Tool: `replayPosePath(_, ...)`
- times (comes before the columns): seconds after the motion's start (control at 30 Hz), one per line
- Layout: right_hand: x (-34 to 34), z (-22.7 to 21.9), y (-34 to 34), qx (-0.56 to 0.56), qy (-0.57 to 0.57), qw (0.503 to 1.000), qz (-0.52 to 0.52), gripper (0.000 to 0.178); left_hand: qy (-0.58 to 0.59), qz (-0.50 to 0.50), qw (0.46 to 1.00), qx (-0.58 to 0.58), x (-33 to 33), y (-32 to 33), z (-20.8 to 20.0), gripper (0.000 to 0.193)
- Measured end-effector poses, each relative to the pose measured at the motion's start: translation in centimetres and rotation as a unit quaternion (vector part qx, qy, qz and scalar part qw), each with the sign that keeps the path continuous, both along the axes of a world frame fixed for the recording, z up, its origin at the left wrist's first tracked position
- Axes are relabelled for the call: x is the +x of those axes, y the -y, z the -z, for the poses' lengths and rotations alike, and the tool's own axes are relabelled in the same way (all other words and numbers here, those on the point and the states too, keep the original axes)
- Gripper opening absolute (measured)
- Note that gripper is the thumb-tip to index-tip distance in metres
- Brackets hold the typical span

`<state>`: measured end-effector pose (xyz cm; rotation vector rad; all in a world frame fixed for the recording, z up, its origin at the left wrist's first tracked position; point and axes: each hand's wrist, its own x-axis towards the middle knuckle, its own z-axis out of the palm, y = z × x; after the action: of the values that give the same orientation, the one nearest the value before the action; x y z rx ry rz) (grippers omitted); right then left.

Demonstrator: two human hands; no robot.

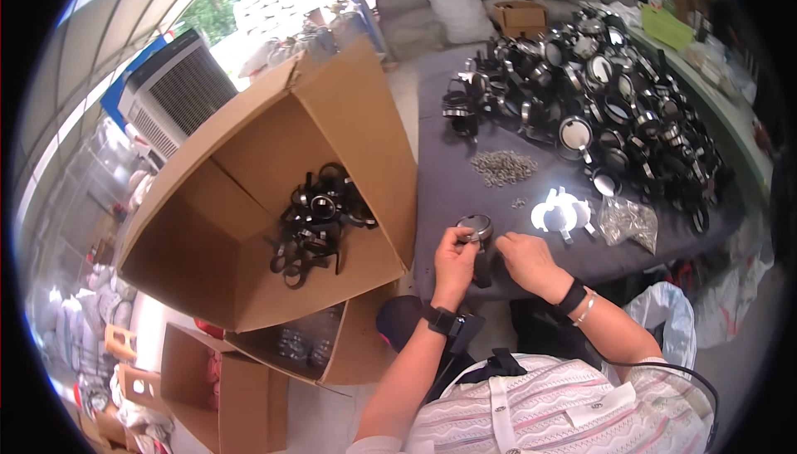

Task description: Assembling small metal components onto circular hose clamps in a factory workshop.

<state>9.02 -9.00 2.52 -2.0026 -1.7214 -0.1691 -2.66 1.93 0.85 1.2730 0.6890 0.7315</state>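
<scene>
At the near edge of the grey-covered table, my left hand (pixel 455 261) is closed on a round black-and-silver part with a handle (pixel 475 226). Its disc faces up, and the black handle hangs down between my hands. My right hand (pixel 528 263) is just right of it with fingers curled together; whatever they may pinch is hidden. Beyond my hands lies a pile of small metal pieces (pixel 503 168). Several shiny flat discs with tabs (pixel 563 213) and a clear bag of small metal parts (pixel 628 224) rest to the right.
A large heap of similar black-and-silver parts (pixel 602 109) covers the table's far right. On my left an open cardboard box (pixel 249 288) holds more of them. Smaller boxes (pixel 253 396) stand below it. An air cooler (pixel 178 89) and stacked sacks (pixel 398 6) are farther back.
</scene>
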Motion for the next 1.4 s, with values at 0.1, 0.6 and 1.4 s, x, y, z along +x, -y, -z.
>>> replayPosePath(0.1, 0.4, -1.2, 1.0, -0.039, 0.107, 0.993, -0.019, 0.008, 0.039, 0.018, 0.998, 0.034, 0.1, -0.1, 0.0, 0.016)
replayPosePath(0.6, 1.8, 0.5, 0.1, 0.083, -0.227, 0.97, -0.003, 0.005, 0.001, 0.039, 0.999, 0.034, -0.3, -0.4, 0.3, 0.019)
replayPosePath(1.4, -1.3, 0.5, -2.6, 0.126, -0.747, 0.652, 0.015, 0.004, 0.01, 0.011, 0.999, 0.045, -0.3, -0.4, 0.5, 0.016)
